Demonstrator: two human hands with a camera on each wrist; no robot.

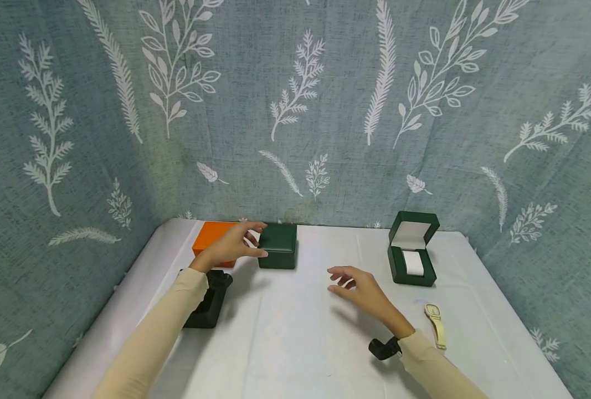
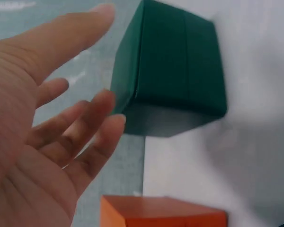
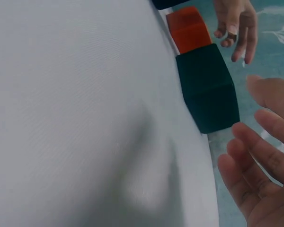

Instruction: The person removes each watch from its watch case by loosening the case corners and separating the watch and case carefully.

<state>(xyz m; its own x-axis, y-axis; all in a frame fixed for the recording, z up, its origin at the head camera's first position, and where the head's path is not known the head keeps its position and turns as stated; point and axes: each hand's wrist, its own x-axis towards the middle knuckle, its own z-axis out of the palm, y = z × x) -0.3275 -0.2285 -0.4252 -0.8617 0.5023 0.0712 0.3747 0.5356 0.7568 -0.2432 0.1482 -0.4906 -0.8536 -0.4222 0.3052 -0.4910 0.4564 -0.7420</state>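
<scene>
Reaching toward the back of the worktop [image 1: 295, 332], the left hand [image 1: 232, 245] hovers with fingers spread and relaxed at the closed green box [image 1: 277, 245], its fingertips at the box's left edge and top; whether they touch is hard to tell. That box sits near the rear edge, just in front of the leaf-print curtain [image 1: 295, 111], with an orange box [image 1: 211, 237] just beside it on the left, partly behind the hand. The right hand [image 1: 360, 291] floats above the middle of the worktop, fingers loosely parted, holding nothing, well apart from the closed box. Bare white cloth lies between the two hands and forward to the near edge. On the right stands an open green box [image 1: 413, 249] with a white cushion inside, and nearer the person a pale wristwatch [image 1: 436, 323] lies flat; a black stand [image 1: 209, 299] sits under the left forearm, close to the left edge. The left wrist view shows what the head view hides: a clear gap between the spread fingers [image 2: 92, 123] and the closed green box's side [image 2: 175, 71], with the orange box's corner [image 2: 161, 213] below. The right wrist view shows the two boxes [image 3: 208, 87] in line along the back edge, apparently touching, and the right hand's fingertips [image 3: 255, 151] open and apart from them.
</scene>
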